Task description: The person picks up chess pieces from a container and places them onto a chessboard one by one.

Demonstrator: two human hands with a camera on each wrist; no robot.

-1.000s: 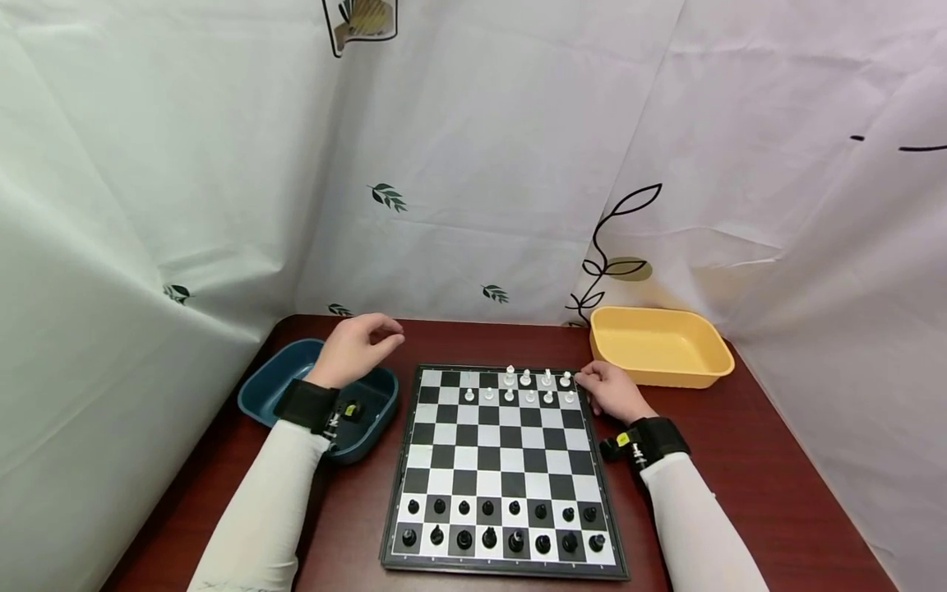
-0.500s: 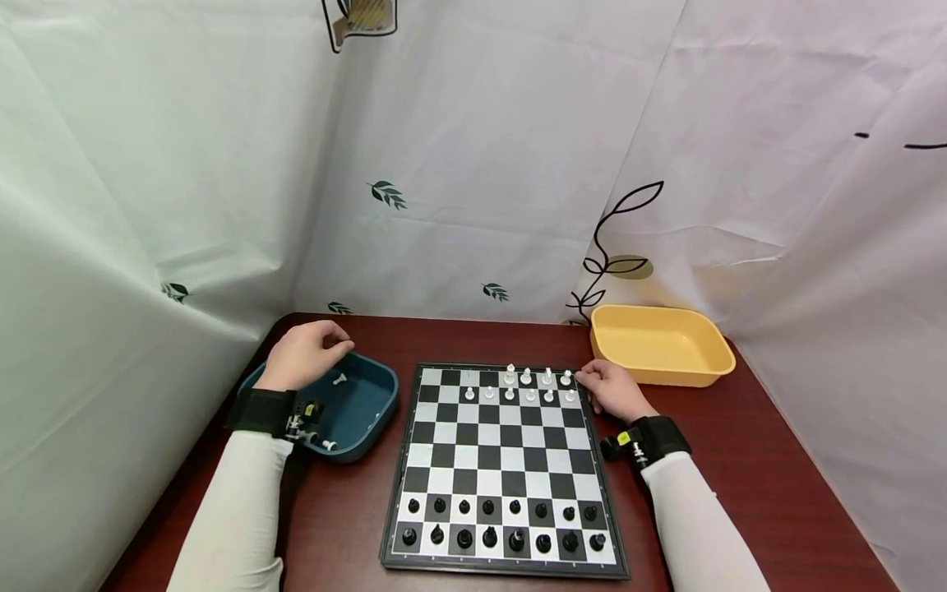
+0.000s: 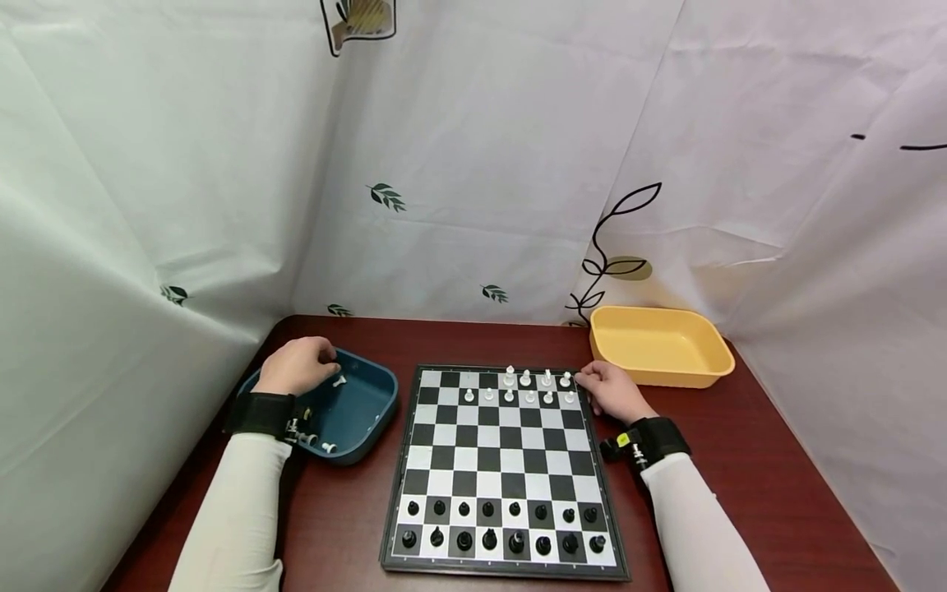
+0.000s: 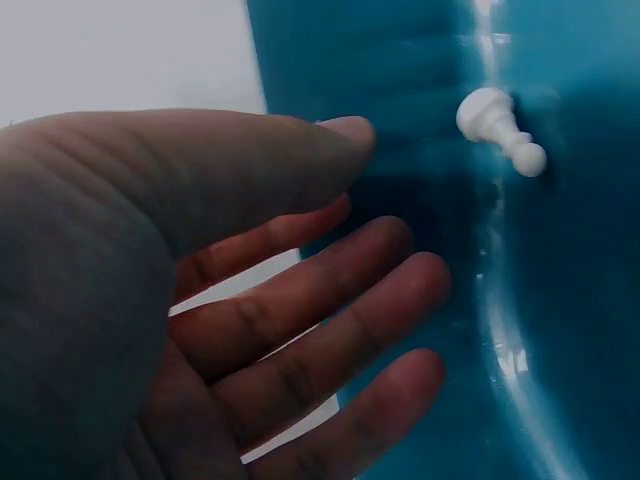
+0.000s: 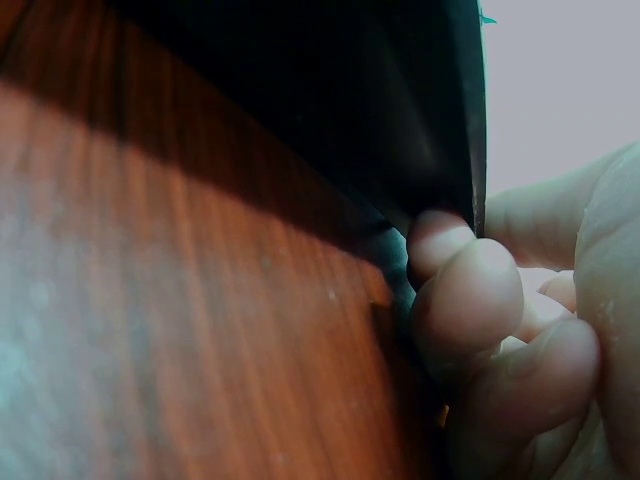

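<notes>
This is looking like a small play corner set up for filming, not a real room. White plastic sheets with little leaf drawings point(image 3: 473, 164) are hanging on all sides. A dark red wooden table point(image 3: 740, 485) is standing inside, holding a black-and-white chess board point(image 3: 503, 460).

Head view was bright, evenly lit, sharp, with wide-angle bending at the edges. Both wrist views were dim and soft; glare streaked the blue tray point(image 4: 560, 300), and heavy shadow covered the tabletop point(image 5: 180, 300).
</notes>
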